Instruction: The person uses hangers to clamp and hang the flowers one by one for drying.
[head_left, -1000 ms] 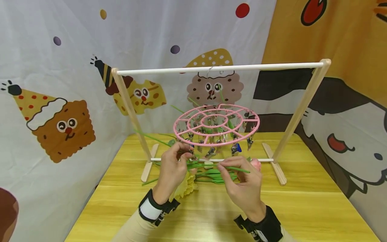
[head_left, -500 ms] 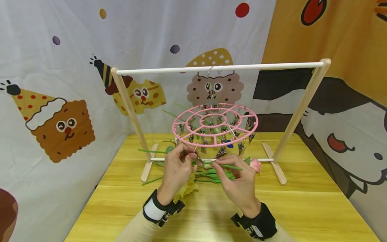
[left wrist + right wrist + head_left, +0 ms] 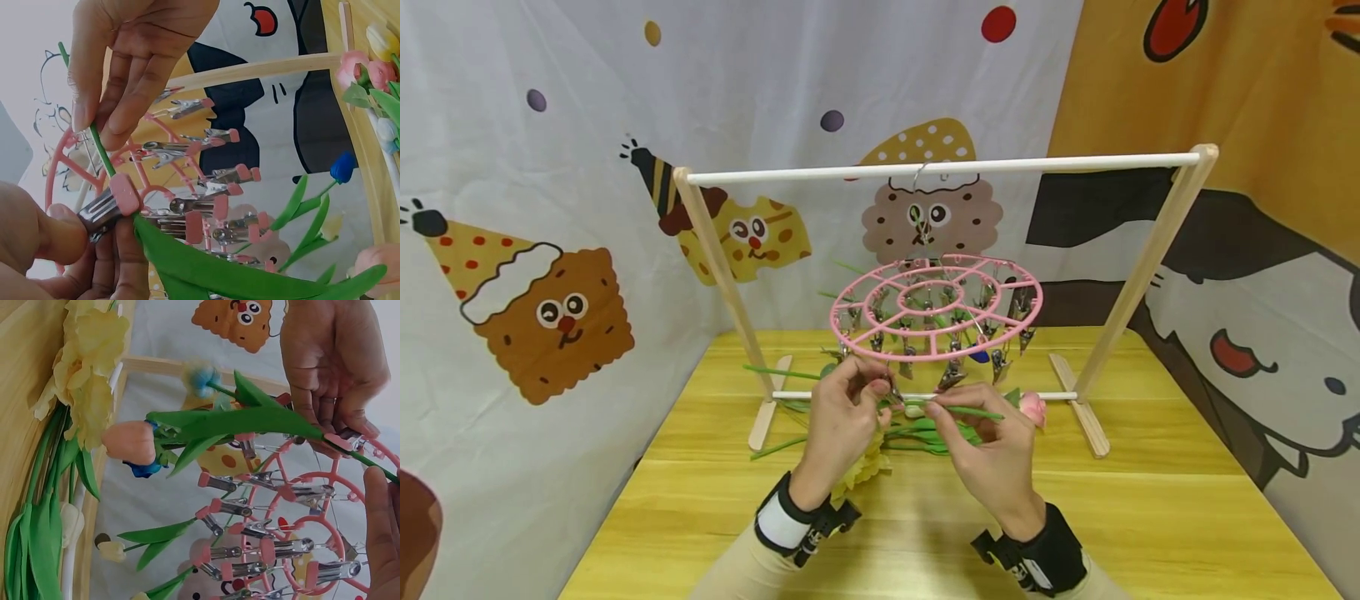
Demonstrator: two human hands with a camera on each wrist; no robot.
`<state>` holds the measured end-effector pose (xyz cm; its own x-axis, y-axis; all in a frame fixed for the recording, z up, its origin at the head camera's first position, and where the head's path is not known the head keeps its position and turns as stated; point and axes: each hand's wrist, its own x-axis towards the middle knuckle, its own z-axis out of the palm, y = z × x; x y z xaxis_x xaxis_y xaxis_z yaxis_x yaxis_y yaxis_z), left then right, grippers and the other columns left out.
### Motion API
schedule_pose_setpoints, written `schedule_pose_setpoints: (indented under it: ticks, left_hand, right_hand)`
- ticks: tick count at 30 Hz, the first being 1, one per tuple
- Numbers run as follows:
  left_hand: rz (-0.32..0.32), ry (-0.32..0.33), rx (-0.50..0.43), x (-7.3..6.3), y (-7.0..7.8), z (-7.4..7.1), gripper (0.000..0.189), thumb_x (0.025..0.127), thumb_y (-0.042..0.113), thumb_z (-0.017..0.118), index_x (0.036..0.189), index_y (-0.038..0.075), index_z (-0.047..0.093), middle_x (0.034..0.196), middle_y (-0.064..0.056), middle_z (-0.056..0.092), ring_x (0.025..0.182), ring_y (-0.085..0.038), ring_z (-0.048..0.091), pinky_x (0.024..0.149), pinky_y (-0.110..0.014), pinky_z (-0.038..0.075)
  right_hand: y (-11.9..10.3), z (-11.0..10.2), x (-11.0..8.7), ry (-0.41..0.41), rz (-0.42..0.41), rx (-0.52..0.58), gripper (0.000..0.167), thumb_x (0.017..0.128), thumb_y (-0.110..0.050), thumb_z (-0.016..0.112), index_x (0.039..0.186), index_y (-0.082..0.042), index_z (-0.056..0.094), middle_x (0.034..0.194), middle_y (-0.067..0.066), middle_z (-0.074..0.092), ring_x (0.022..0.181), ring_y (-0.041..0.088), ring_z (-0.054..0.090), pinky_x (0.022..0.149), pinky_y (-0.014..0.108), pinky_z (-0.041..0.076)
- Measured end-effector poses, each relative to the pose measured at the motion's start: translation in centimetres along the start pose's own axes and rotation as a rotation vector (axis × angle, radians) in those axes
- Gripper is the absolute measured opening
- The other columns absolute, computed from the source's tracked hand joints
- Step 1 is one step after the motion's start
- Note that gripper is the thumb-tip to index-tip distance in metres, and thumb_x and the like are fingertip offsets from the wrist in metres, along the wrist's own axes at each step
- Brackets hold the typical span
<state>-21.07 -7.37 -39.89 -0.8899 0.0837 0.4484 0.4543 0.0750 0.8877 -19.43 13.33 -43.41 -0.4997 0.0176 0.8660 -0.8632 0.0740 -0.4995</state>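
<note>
In the head view my left hand (image 3: 842,417) pinches a metal clip (image 3: 103,209) with pink tips, which hangs at the near edge of the pink round clip hanger (image 3: 932,354). The clip's tips sit around the green stem (image 3: 100,149) of an artificial tulip, just behind its long leaf (image 3: 231,265). My right hand (image 3: 992,442) pinches that stem a little further along, between thumb and fingers. The tulip's peach head (image 3: 129,442) shows in the right wrist view, pointing away from both hands.
The hanger hangs from a white bar (image 3: 820,173) on a wooden stand (image 3: 1157,250). Other tulips, one blue (image 3: 342,167), hang from its clips. Beneath lie a yellow flower (image 3: 861,467), green leaves (image 3: 932,435) and a pink rose (image 3: 1033,408) on the wooden table (image 3: 1165,517).
My left hand has shifted slightly right and my right hand slightly left, bringing the clip and stem together. The hanger has turned a little. Over the last half second the hands barely move.
</note>
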Motion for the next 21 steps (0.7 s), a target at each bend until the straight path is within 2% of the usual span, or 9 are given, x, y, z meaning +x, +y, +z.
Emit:
schedule_pose_setpoints:
  ticks: [5,7,10,14,21]
  left_hand:
    - [0.026,-0.079,0.022,0.1,-0.4,-0.4,0.015,0.117,0.003,0.067,0.128,-0.004,0.074,0.115,-0.022,0.077,0.081,-0.010,0.074,0.065,-0.024,0.063]
    - [0.046,-0.107,0.035,0.2,-0.7,-0.5,0.018,0.118,0.006,0.066,0.132,-0.004,0.072,0.118,-0.021,0.078,0.080,-0.010,0.075,0.066,-0.026,0.065]
    - [0.075,-0.128,0.093,0.2,-1.2,-0.8,0.022,0.118,0.010,0.068,0.137,-0.001,0.072,0.122,-0.019,0.079,0.090,-0.016,0.080,0.078,-0.028,0.069]
    - [0.090,-0.133,0.155,0.1,-1.7,-0.9,0.028,0.114,0.013,0.077,0.140,0.002,0.073,0.128,-0.013,0.081,0.109,-0.023,0.082,0.097,-0.031,0.071]
    - [0.099,-0.116,0.185,0.3,-2.1,-1.0,0.032,0.111,0.011,0.081,0.140,0.002,0.071,0.129,-0.006,0.081,0.115,-0.023,0.082,0.101,-0.032,0.071]
  right_hand:
    - [0.2,-0.4,0.0,-0.029,-0.002,-0.002,0.038,0.089,0.030,0.080,0.119,0.008,0.080,0.109,0.025,0.080,0.107,0.008,0.083,0.091,0.026,0.072]
    - [0.2,-0.6,0.0,-0.044,0.006,-0.017,0.039,0.089,0.030,0.081,0.121,0.007,0.080,0.111,0.026,0.080,0.109,0.007,0.083,0.092,0.027,0.072]
    - [0.2,-0.8,-0.1,-0.070,0.016,-0.046,0.042,0.089,0.029,0.082,0.123,0.005,0.081,0.114,0.025,0.081,0.111,0.008,0.083,0.094,0.029,0.072]
    - [0.1,-1.2,-0.3,-0.096,0.009,-0.070,0.045,0.088,0.028,0.084,0.124,0.003,0.081,0.114,0.022,0.082,0.109,0.012,0.084,0.095,0.029,0.072]
    - [0.5,-2.1,-1.0,-0.107,-0.006,-0.095,0.046,0.085,0.026,0.087,0.124,0.002,0.082,0.113,0.019,0.084,0.104,0.016,0.085,0.095,0.026,0.071]
